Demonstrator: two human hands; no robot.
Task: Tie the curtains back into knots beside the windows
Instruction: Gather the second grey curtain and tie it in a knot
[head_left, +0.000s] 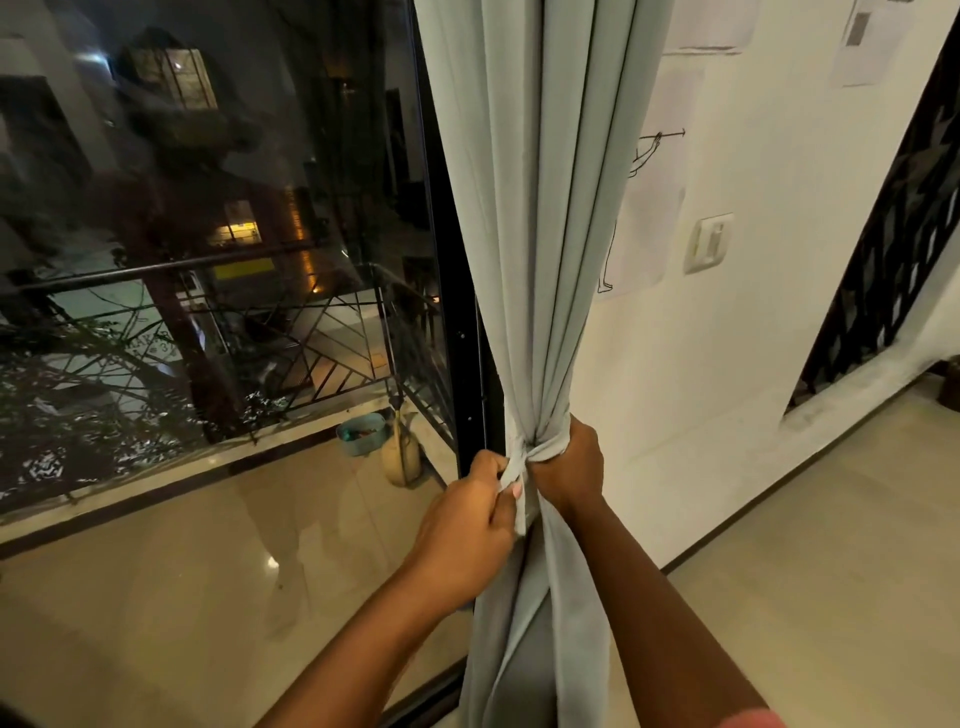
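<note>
Now: both hands hold the curtain tie

The curtain (545, 234) hangs bunched up beside the dark window (208, 234), next to the white wall (753, 338). The left hand (470, 512) pinches a thin strip (514, 480) of cloth. The right hand (569, 467) grips the band wrapped round the curtain's middle.

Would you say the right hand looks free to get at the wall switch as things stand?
Probably not at once: the right hand grips the gathered curtain at the tie, as does the left hand. The wall switch sits higher on bare wall, unobstructed, so letting go would open the way.
</note>
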